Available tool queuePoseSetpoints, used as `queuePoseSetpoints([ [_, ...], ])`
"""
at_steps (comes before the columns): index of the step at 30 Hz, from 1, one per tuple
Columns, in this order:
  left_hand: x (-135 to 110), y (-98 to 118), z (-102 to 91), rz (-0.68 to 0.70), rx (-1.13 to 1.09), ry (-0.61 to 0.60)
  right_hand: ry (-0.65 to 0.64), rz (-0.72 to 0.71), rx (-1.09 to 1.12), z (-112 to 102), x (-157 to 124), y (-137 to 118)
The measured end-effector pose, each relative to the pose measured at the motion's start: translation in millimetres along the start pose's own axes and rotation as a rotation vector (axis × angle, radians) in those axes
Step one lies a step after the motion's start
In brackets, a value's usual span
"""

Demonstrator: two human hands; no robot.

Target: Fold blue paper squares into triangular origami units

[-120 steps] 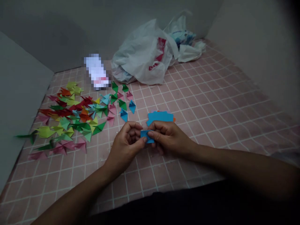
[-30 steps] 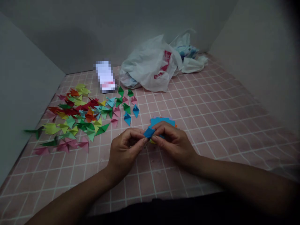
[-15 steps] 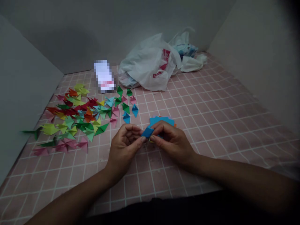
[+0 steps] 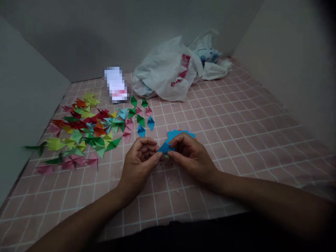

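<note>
A small folded blue paper piece [image 4: 165,147] is pinched between my left hand [image 4: 138,164] and my right hand [image 4: 191,156], just above the pink checked tablecloth [image 4: 236,115]. Both hands have their fingers closed on it, thumbs and forefingers meeting at the paper. Right behind my right hand lies a small stack of paper sheets [image 4: 183,134], blue on top with an orange edge showing. Two finished blue folded pieces [image 4: 146,126] lie a little further left.
A spread of several folded paper pieces [image 4: 84,129] in green, red, yellow, pink and blue covers the left side. A white plastic bag [image 4: 168,75] lies at the back, with a blurred white packet [image 4: 115,85] left of it. Grey walls close in the left, back and right.
Four seconds ago the blue paper was a flat strip held level; now it is folded to a point and tilted. My hands have hardly shifted; the camera view has moved slightly.
</note>
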State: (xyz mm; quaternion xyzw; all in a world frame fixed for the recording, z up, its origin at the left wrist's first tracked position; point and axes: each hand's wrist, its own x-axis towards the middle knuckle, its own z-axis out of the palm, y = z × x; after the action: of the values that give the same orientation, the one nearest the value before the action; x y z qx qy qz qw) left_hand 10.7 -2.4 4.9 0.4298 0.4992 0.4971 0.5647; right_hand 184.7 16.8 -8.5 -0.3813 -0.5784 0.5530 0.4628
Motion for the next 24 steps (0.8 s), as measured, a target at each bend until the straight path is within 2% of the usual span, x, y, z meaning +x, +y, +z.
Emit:
queuePoseSetpoints([
  [18,0.6,-4.3,-0.3,0.019,0.059,0.036,-0.01,0.155,0.186,2.1,3.1,1.0],
  [24,2.0,-2.8,0.7,-0.06,0.006,-0.033,-0.023,0.17,0.195,2.4,3.1,0.7],
])
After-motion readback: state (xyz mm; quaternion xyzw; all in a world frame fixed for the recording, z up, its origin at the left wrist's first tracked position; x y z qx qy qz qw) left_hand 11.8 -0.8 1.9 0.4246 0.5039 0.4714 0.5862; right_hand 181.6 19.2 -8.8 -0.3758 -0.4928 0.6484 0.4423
